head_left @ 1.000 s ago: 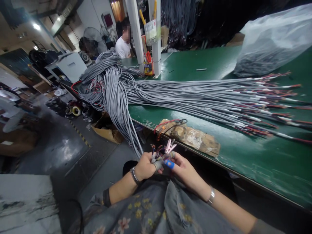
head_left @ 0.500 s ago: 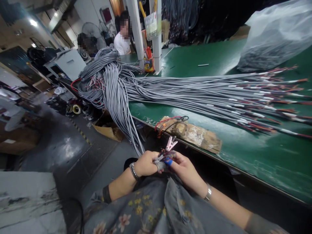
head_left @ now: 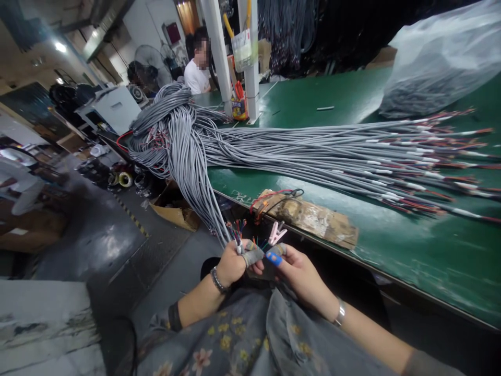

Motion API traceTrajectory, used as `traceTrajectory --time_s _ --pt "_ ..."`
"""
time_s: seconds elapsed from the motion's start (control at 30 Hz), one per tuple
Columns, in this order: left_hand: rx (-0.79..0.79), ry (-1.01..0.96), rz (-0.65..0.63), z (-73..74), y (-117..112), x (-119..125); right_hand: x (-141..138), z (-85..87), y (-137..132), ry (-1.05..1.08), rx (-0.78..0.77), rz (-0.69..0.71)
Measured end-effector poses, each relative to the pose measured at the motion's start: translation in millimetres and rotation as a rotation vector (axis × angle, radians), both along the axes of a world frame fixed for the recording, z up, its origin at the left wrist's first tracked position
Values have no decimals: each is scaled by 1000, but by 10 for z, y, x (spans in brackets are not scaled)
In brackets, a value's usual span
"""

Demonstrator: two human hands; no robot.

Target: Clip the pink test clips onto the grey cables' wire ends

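My left hand (head_left: 231,264) is closed round the end of a grey cable (head_left: 217,219), whose thin coloured wires (head_left: 236,230) fan out above my thumb. My right hand (head_left: 294,269) sits just to its right, fingers pinched near those wires, with a blue cap on one fingertip (head_left: 273,258). A pink clip (head_left: 277,233) stands just above the right fingers; whether they grip it I cannot tell. The cable rises to a big bundle of grey cables (head_left: 274,151) lying across the green table (head_left: 352,219).
A worn cardboard piece (head_left: 313,218) with red and black wires lies at the table's near edge. A clear plastic bag (head_left: 438,62) fills the back right. White posts (head_left: 250,57) and a container stand at the back. A person in white (head_left: 198,70) sits beyond. A cardboard box (head_left: 172,211) is on the floor.
The wire ends, bunched between my hands before, now stand up fanned out above my left thumb. My hands have drawn slightly apart.
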State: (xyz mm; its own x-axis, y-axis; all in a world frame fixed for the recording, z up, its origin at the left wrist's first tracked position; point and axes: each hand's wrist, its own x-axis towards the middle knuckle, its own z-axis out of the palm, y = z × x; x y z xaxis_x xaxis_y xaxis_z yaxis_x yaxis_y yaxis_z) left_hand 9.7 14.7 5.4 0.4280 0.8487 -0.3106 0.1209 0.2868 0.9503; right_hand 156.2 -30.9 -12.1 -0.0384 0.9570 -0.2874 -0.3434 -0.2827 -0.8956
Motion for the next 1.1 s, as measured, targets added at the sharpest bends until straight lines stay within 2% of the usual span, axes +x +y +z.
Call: traceTrajectory --time_s 0.17,0.3,0.57,0.67,0.83,1.1 --pt "-48 -10 -38 -16 24 -38 67 19 -7 -56 31 88" --pt "-88 27 -118 43 44 -45 108 6 -8 32 44 151" --pt "-86 18 -129 30 72 -70 149 -30 -27 201 -72 87" --pt "-79 34 -118 21 57 -55 157 -23 -22 173 -52 105" --pt "-29 121 -71 -2 7 20 98 5 34 83 69 145" --pt "15 175 -69 -88 -12 14 -24 -17 109 18 57 35"
